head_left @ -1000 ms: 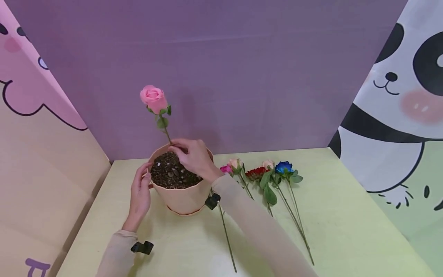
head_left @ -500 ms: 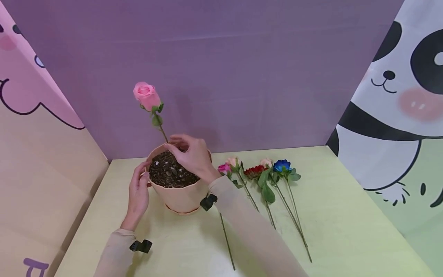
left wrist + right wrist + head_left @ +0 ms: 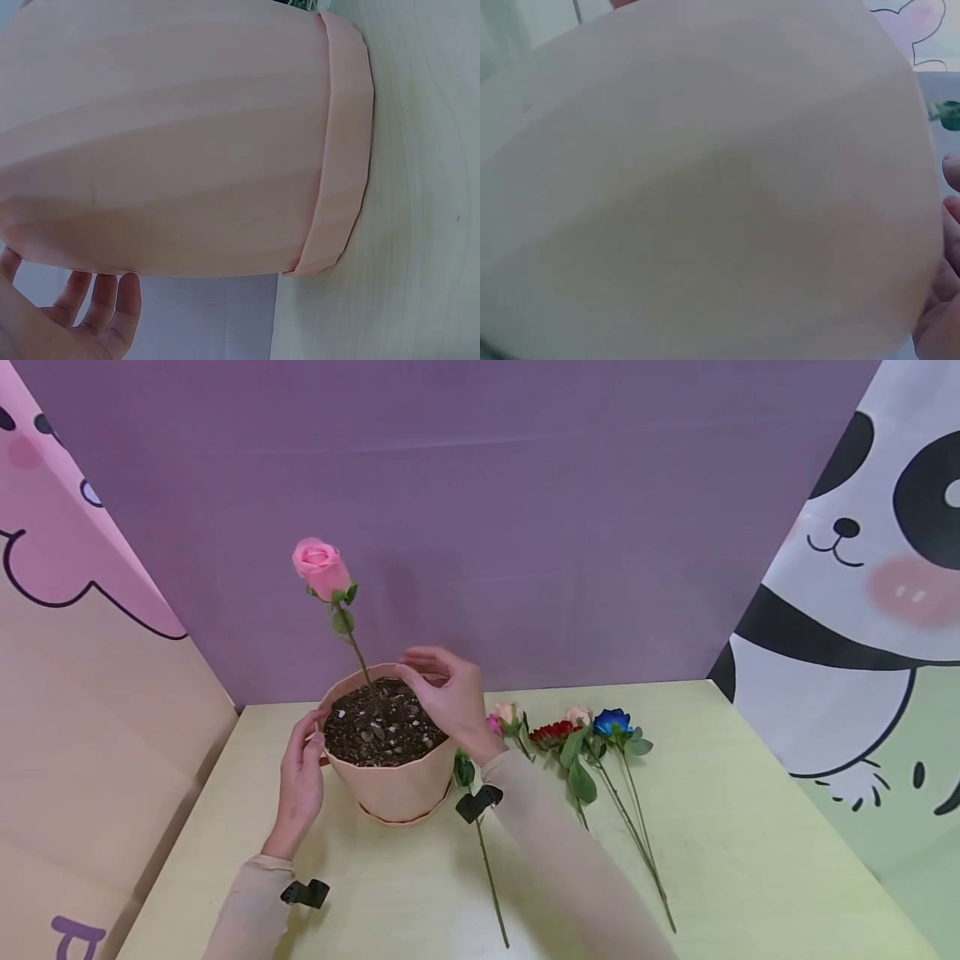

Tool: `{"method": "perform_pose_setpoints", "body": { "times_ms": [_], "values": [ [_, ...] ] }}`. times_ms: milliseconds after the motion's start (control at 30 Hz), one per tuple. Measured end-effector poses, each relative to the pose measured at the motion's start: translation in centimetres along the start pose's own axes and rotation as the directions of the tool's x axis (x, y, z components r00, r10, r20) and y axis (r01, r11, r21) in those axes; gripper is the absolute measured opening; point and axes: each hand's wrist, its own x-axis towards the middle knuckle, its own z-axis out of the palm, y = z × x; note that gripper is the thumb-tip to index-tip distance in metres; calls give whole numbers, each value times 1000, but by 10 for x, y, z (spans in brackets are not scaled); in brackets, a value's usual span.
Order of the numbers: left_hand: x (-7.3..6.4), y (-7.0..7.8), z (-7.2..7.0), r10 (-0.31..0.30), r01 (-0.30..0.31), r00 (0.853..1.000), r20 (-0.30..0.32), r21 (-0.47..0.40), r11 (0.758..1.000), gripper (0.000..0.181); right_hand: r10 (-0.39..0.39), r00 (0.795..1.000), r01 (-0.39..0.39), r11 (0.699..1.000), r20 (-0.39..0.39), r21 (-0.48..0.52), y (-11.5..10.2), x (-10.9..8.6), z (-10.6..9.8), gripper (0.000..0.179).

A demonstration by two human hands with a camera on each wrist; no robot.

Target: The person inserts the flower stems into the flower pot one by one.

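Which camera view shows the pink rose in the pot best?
The head view: the pink rose stands whole there, its stem in the soil of the pot. The left wrist view shows only the pot's side wall, no rose. The right wrist view is filled by a blurred pale surface, also no rose.

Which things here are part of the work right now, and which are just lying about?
In use:
pot, filled with soil
pink rose standing in the soil
left hand against the pot's side
right hand over the pot's far rim

Lying about:
blue rose on the table
red flower
two pale roses
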Motion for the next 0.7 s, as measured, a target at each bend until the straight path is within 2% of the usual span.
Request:
{"method": "perform_pose_setpoints", "body": {
  "times_ms": [167,467,700],
  "values": [
    [-1,1,0,7,-7,1000,3,-3,1000,46,39,999,-39,999,-14,-30,8,-8,-21,24],
    [1,0,-1,5,-5,1000,-6,-25,1000,46,29,998,-31,999,-50,-35,20,-18,-51,22],
    [2,-1,0,16,-17,1000,-6,-32,999,46,69,997,-73,987,-27,-144,31,-30,-83,25]
  ]
}}
